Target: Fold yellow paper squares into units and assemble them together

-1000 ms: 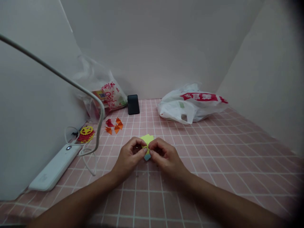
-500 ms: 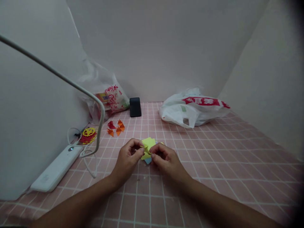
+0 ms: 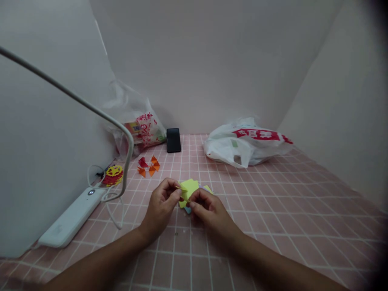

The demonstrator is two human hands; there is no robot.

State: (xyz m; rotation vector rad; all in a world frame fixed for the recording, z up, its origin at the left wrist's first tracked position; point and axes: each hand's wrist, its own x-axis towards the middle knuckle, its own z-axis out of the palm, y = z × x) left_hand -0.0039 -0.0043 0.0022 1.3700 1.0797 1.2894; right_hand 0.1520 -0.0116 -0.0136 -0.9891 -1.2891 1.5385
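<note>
Between the thumb and fingers of my left hand [image 3: 161, 208] is a small folded piece of yellow paper [image 3: 182, 188], seen nearly edge-on. My right hand [image 3: 214, 212] pinches at the lower right side of this paper, its fingertips closed together; the exact grip is partly hidden. Just beyond and beneath both hands lies a loose pile of yellow paper squares [image 3: 190, 186], with a bit of blue paper [image 3: 188, 210] showing at its near edge. Farther left on the tiled surface sit several small folded orange paper pieces [image 3: 152, 169] and a red folded piece [image 3: 143, 162].
A white power strip [image 3: 71, 218] with a looped cable lies at left, near yellow and red cut-out shapes [image 3: 114, 171]. A thick pale cable [image 3: 75, 97] crosses the left foreground. Behind stand a clear plastic bag [image 3: 148, 125], a black phone [image 3: 173, 140] and a white plastic bag [image 3: 224, 143].
My right fingertips have shifted slightly down and left along the folded yellow paper. The left hand keeps its pinch. The whole view has tipped a little, so the background sits lower.
</note>
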